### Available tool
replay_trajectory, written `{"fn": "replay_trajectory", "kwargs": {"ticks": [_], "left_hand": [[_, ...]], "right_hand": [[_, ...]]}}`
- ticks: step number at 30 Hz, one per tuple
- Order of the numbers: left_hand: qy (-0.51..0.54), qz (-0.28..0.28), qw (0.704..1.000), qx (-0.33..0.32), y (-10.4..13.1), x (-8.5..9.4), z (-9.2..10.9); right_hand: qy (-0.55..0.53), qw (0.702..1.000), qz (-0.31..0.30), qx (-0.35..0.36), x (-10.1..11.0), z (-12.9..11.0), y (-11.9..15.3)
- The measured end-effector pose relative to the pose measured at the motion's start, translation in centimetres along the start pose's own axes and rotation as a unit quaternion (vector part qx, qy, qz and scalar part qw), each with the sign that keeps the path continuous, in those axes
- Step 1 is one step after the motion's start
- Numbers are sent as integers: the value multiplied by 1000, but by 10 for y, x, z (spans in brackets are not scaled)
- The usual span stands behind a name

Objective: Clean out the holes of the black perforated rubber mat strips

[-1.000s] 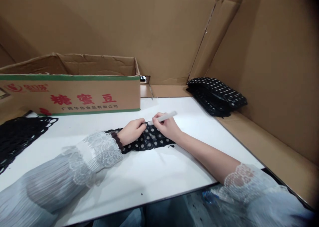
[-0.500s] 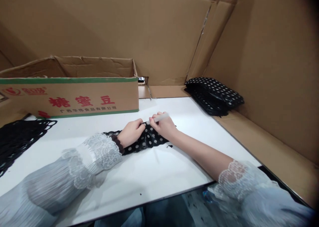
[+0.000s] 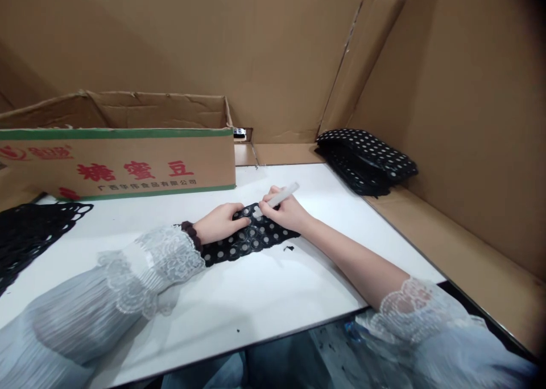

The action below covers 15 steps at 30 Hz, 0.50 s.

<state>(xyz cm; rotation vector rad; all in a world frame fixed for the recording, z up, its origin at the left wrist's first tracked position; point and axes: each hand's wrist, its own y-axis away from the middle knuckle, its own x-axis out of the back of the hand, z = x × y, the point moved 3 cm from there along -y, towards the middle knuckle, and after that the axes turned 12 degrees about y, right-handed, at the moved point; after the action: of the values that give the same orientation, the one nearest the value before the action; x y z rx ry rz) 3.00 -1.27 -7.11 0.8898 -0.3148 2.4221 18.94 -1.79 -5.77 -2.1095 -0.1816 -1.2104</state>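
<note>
A strip of black fabric with white polka dots (image 3: 252,238) lies across the white table, its lower edge scalloped. My left hand (image 3: 219,223) grips its upper left part, thumb stretched over the dots and the other fingers partly hidden. In my right hand (image 3: 286,207), closed in a pen grip, is a white pen-like tool (image 3: 284,194). The tool slants up to the right, and its lower end meets the fabric near its top edge, just right of my left thumb. A small black scrap (image 3: 289,248) lies below the strip.
Behind my left hand stands an open cardboard box (image 3: 157,156) with red lettering. Black openwork fabric (image 3: 34,235) lies at the left. Folded polka-dot fabric (image 3: 367,158) is piled at the back right. Cardboard walls (image 3: 191,36) enclose the white table (image 3: 205,315).
The fabric now lies flatter, less bunched between my hands. My left hand has shifted slightly left, while the tool and my right hand have moved a little right, showing more of the tool.
</note>
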Motion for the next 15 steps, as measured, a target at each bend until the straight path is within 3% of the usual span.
{"fn": "replay_trajectory", "kwargs": {"ticks": [10,15], "left_hand": [[56,40,998,10,2,-4,0],[14,112,993,-19,7,-6,7]], "right_hand": [[84,993,8,77,-4,-13,4],[209,974,39,74,-14,-21,1]]}}
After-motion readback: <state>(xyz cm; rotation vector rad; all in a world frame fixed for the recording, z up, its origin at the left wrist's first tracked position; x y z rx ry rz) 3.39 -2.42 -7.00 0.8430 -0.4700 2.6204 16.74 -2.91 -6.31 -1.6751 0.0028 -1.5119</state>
